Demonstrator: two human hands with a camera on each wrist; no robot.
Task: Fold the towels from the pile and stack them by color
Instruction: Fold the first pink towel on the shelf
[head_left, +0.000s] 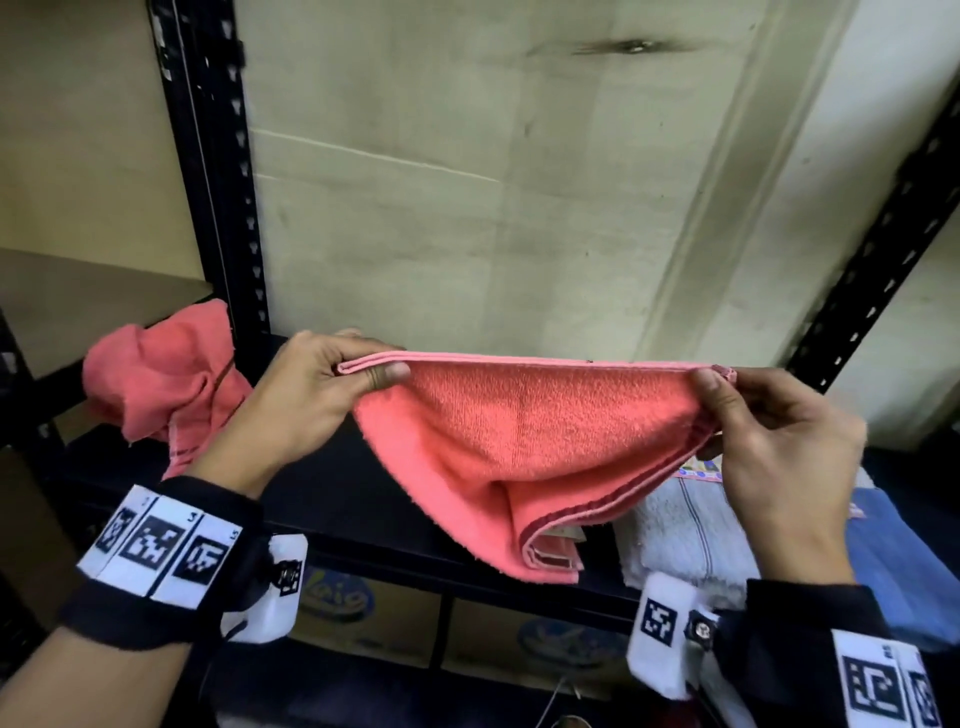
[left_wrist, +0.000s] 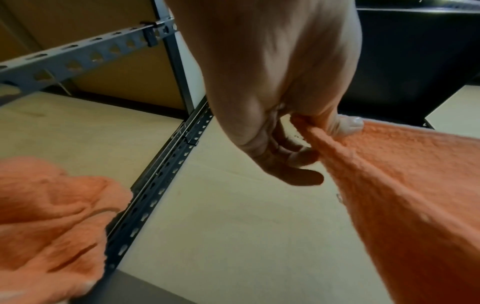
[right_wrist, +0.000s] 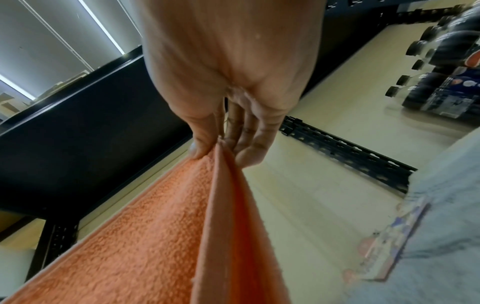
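Two hands pinch the doubled pink towel (head_left: 524, 441) by its top corners, left hand (head_left: 317, 395) and right hand (head_left: 779, 441), over the shelf (head_left: 332, 488). Risk: layers slipping from either pinch, skewing the fold; the hanging end may snag the white towel (head_left: 685, 540) at right.

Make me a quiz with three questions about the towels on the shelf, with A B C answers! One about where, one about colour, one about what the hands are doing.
1. Where is the crumpled pink towel?
A. Left of the held towel
B. On the blue towel
C. On the floor

2. What colour is the held towel?
A. White
B. Pink
C. Blue

3. What are the hands doing to it?
A. Lying flat on it
B. Not touching it
C. Each pinching a top corner

Answers:
1 A: it lies bunched on the shelf beyond the left hand.
2 B: it is pink; the white towel and blue towel lie folded lower right.
3 C: left hand and right hand pinch opposite ends of its doubled top edge, so it hangs between them.
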